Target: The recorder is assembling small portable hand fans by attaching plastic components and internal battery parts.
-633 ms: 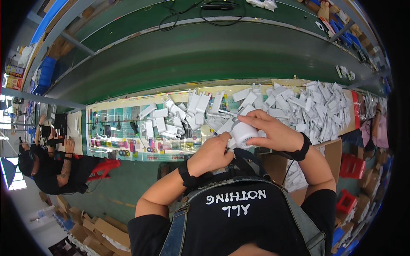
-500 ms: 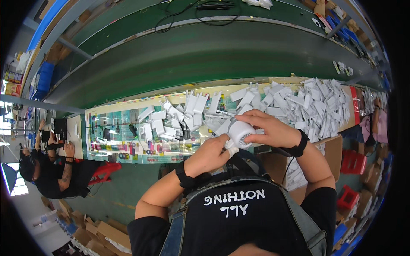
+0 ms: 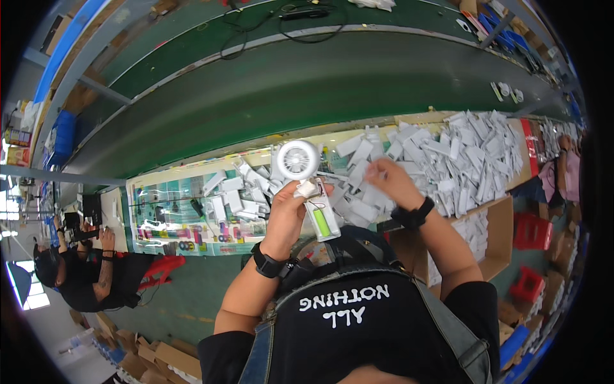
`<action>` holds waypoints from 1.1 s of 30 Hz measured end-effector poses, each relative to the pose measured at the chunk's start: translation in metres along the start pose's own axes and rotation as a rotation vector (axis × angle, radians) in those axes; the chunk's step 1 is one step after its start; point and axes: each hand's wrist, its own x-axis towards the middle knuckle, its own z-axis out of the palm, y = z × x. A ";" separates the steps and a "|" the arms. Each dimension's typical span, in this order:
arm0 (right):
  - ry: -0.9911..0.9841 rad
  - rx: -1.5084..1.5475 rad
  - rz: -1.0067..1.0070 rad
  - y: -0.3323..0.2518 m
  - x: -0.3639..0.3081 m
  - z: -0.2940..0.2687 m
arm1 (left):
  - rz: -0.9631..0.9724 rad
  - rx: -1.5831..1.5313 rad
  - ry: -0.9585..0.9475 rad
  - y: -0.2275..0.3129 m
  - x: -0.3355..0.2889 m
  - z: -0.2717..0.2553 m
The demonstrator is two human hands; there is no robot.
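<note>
Left grip (image 3: 286,210), in the head view, is closed around the neck of a white hand fan (image 3: 299,160), with a small white piece (image 3: 307,189) beside the thumb. The fan's round head points toward the far side of the table (image 3: 148,221), and its handle (image 3: 325,230) hangs toward the person's body, near the table's front edge. That handle lies open, showing a green cell (image 3: 321,221) inside it. Right grip (image 3: 396,185) is apart from the fan, over the near side of the white shells (image 3: 470,160); its fingers are loosely curled and blurred, so I cannot tell whether they pinch anything.

To handle this well, I would carry the fan's weight at the neck, as here, and leave the open handle facing up and level, since the cell could slip if it is tipped. Pressure is best kept off the cell and the thin lead near it, which looks easy to trap. The right fingers should take a single shell by its edges, because the heap looks tangled and a hasty grab could drag several along.
</note>
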 end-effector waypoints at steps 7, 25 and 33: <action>0.026 -0.882 -0.162 0.058 -0.028 0.076 | -0.087 -0.224 0.075 -0.007 0.001 -0.014; 0.041 0.256 -0.151 -0.085 -0.052 0.002 | 0.178 -0.193 0.047 -0.008 0.004 -0.010; 0.362 -0.479 -0.787 -0.129 -0.037 0.036 | 0.256 -0.207 0.059 -0.003 -0.009 0.019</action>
